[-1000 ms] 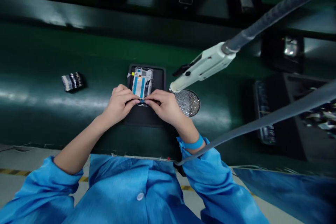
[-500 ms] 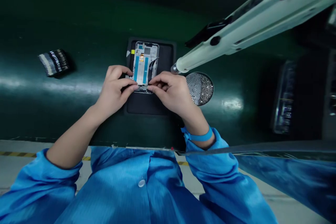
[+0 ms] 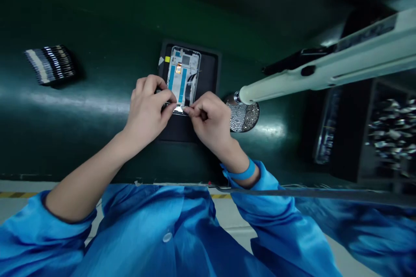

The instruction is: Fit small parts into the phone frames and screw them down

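Observation:
A phone frame [image 3: 182, 75] with blue strips and a small orange part lies on a black mat [image 3: 208, 73] on the green bench. My left hand [image 3: 147, 108] rests on the frame's near left corner, fingers curled and pinched at its bottom edge. My right hand [image 3: 209, 119] meets it from the right, thumb and forefinger pinched on the same bottom edge. Whatever small piece sits between the fingertips is too small to make out. A blue band circles my right wrist [image 3: 242, 173].
A white powered screwdriver [image 3: 325, 73] hangs over the bench to the right, its tip above a round dish of screws [image 3: 243, 117]. A stack of striped parts [image 3: 50, 64] lies far left. Dark trays with metal pieces [image 3: 388, 132] stand at the right.
The view has shifted, so the screwdriver now sits lower and further right. Both hands have stayed pinched at the frame's bottom edge, drawing slightly closer together.

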The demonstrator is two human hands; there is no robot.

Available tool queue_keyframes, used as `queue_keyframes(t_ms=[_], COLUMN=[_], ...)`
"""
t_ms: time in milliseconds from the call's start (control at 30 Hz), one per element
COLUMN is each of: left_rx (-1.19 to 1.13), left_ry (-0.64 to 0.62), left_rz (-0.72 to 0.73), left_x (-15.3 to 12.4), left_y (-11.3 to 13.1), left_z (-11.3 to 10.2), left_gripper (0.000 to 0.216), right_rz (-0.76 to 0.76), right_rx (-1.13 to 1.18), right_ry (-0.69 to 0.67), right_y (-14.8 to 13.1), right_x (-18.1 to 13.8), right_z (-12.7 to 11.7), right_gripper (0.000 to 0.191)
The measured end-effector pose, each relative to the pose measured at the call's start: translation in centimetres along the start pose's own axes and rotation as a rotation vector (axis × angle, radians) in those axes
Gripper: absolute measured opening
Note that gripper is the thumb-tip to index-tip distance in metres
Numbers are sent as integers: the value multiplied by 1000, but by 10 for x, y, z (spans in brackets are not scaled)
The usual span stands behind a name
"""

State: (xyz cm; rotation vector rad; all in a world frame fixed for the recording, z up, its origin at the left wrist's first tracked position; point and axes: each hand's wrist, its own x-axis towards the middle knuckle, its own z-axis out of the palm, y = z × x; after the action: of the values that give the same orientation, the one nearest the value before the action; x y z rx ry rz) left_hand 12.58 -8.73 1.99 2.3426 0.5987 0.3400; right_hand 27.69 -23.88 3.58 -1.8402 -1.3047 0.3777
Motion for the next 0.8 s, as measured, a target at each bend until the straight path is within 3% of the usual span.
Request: queue_keyframes(t_ms=[100, 167, 233, 333, 400, 533, 600, 667, 767, 800], left_rx=[6, 8, 12, 9, -11, 61, 151, 111, 175, 228], left_ry=[49, 58, 47, 49, 55, 94, 61, -3, 2, 5], left_rz=[23, 28, 13, 20, 32, 97, 201, 227, 157, 142], left_x=[-3, -5, -5, -3, -2, -9, -23, -41, -64, -69], left_y=[6, 8, 8, 6, 4, 8, 17, 29, 51, 57], left_z=[6, 8, 9, 11, 11, 6, 4, 7, 18, 22], left_gripper=[5, 3, 4, 8, 9, 14, 21, 37, 51, 55], right_rz=[-44, -107, -187, -336, -451, -466, -442, -464, -469, -441], right_rx=[-115, -240, -409, -677, -810, -933, -928, -872, -654, -553], right_ry=[-23, -112, -221, -320, -404, -933, -1053, -930, -602, -554], right_y=[-2, -5, -11, -26, -39, -60, -59, -48, -21, -14], right_x=[-10, -18, -23, -17, -3, 29, 34, 27, 4, -3], right_z=[-3, -10, -17, -22, -18, -11, -13, -20, -31, -35], right_gripper=[29, 19, 21, 14, 23, 45, 54, 51, 30, 27])
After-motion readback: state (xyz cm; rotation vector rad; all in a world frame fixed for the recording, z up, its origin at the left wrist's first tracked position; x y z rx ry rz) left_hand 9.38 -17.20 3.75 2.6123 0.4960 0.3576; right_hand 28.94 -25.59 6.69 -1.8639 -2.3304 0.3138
